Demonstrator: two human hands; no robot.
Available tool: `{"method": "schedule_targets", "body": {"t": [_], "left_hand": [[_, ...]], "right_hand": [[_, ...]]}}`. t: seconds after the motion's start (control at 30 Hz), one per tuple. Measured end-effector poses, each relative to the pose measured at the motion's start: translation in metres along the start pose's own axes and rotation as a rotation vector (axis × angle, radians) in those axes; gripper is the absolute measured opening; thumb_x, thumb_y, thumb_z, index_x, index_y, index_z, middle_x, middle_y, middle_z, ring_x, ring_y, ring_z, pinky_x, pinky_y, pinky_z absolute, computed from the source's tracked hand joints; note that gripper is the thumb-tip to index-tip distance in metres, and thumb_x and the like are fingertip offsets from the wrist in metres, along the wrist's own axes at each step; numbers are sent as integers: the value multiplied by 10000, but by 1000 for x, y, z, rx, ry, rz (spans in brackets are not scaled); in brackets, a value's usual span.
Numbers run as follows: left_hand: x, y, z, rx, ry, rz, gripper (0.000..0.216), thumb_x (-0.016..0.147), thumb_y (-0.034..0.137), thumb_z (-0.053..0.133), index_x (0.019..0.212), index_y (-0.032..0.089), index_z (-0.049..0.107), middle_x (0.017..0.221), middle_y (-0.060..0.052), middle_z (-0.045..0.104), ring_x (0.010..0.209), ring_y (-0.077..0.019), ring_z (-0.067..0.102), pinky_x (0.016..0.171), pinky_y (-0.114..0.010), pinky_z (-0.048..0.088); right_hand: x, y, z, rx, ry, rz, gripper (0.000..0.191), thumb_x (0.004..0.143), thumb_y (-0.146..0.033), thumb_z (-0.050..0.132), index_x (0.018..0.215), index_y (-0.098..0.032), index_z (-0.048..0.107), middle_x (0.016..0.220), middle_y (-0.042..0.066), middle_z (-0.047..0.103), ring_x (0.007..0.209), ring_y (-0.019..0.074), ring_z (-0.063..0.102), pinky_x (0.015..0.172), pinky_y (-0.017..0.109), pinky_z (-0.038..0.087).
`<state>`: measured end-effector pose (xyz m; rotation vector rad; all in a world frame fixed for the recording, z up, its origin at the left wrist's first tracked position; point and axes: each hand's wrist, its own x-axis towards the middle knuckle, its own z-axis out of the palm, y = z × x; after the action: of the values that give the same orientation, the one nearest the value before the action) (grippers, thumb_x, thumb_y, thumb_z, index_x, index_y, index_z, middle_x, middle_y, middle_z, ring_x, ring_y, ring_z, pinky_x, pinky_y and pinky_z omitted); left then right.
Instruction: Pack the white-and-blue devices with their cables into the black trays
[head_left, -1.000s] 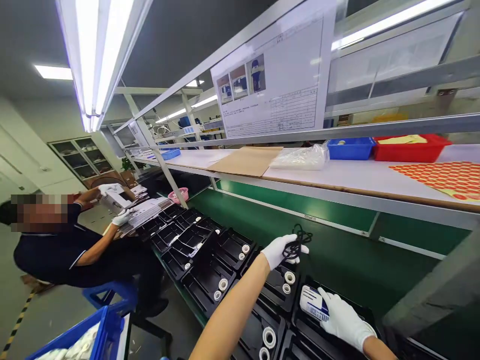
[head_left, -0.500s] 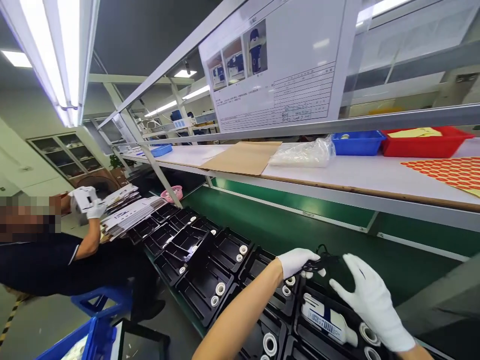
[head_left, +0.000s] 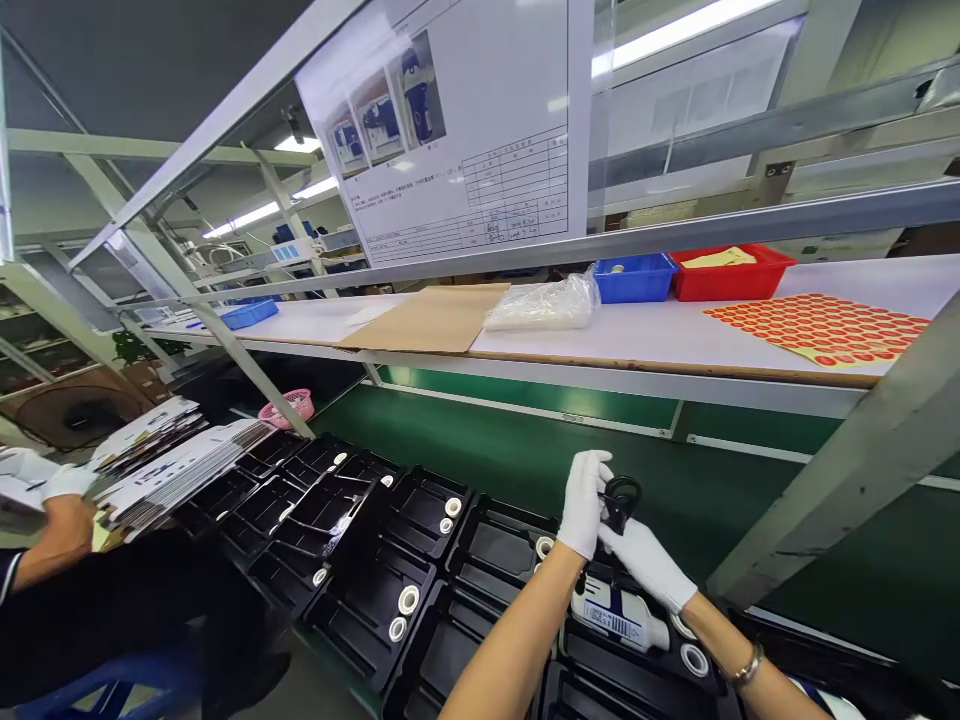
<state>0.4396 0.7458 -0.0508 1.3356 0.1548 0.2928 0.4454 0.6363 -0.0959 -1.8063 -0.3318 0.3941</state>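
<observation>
Since half a second ago, both gloved hands have closed together on the black cord (head_left: 621, 497): left hand (head_left: 584, 503) and right hand (head_left: 643, 562) each pinch it. It hangs above a black tray (head_left: 495, 548) on the tabletop, over a white bottle (head_left: 616, 618).

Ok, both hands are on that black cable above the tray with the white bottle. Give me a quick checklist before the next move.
1. Cable held: black cable is pinched by left hand and right hand. Ok.
2. Cable coiled: it looks like a small loop, but whether it is tied is too small to see. Cannot tell.
3. Bottle seated: white bottle lies flat in the black tray below the hands. Ok.
4. White rings in that tray: two show beside the bottle. Ok.
5. Free slot for the cable: hidden by the hands. Cannot tell.
6. Co-worker's hand: far off at the flat cartons. Ok.
</observation>
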Motion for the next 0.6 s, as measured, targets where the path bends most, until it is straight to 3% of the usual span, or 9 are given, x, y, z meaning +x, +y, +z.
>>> {"method": "schedule_targets", "body": {"t": [0.07, 0.13, 0.2, 0.27, 0.33, 0.4, 0.5, 0.6], "left_hand": [[-5, -25, -7, 85, -112, 23, 786, 837, 741, 607, 1373, 172, 519, 1188, -116, 631, 957, -187, 598, 855, -318, 515], [-9, -57, -21, 342, -353, -56, 893, 761, 672, 742, 1454, 175, 476, 1301, -145, 629, 1160, -256, 601, 1037, -397, 489], [-8, -90, -34, 656, -585, -180, 668, 780, 609, 732, 1280, 174, 642, 1091, -93, 705, 1089, -288, 645, 1009, -432, 511], [0, -119, -41, 836, -716, -253, 404, 825, 553, 668, 1019, 204, 732, 892, -38, 706, 957, -284, 675, 915, -423, 541], [15, -141, -43, 898, -781, -248, 249, 798, 475, 689, 863, 237, 725, 842, -19, 707, 959, -288, 687, 928, -415, 531], [31, -159, -42, 974, -854, -239, 133, 767, 390, 700, 775, 257, 694, 857, -22, 725, 1014, -304, 695, 973, -429, 513], [47, -178, -43, 1080, -917, -237, 89, 791, 318, 631, 731, 259, 659, 890, -60, 750, 1049, -345, 702, 986, -494, 509], [50, -188, -53, 1100, -943, -242, 70, 764, 211, 603, 743, 249, 658, 900, -98, 756, 1059, -389, 703, 985, -555, 508]], "right_hand": [[4, 2, -11, 9, 86, 4, 629, 736, -791, 599, 867, -186, 708, 861, 107, 735, 901, 315, 654, 959, 484, 512], [6, 7, -25, 42, 148, -11, 651, 745, -820, 563, 866, -195, 699, 866, 99, 720, 901, 298, 650, 957, 461, 514], [5, 17, -38, 85, 142, -16, 618, 783, -805, 547, 864, -208, 683, 846, 78, 711, 867, 274, 657, 916, 426, 534], [4, 35, -46, -24, 83, -10, 522, 877, -713, 501, 789, -220, 646, 781, 60, 703, 788, 256, 660, 845, 400, 547], [3, 61, -49, -224, 9, -39, 370, 921, -529, 501, 786, -223, 661, 841, 69, 743, 835, 266, 689, 857, 388, 542], [4, 91, -49, -504, -95, -130, 249, 884, -322, 503, 923, -230, 731, 1002, 71, 777, 960, 275, 712, 911, 380, 528], [11, 135, -41, -828, -220, -195, 384, 810, -155, 495, 1071, -242, 763, 1084, 80, 777, 1034, 285, 717, 947, 393, 519], [24, 167, -28, -898, -192, -116, 373, 820, -125, 504, 1053, -235, 774, 1053, 107, 787, 1010, 308, 733, 927, 415, 536]]}}
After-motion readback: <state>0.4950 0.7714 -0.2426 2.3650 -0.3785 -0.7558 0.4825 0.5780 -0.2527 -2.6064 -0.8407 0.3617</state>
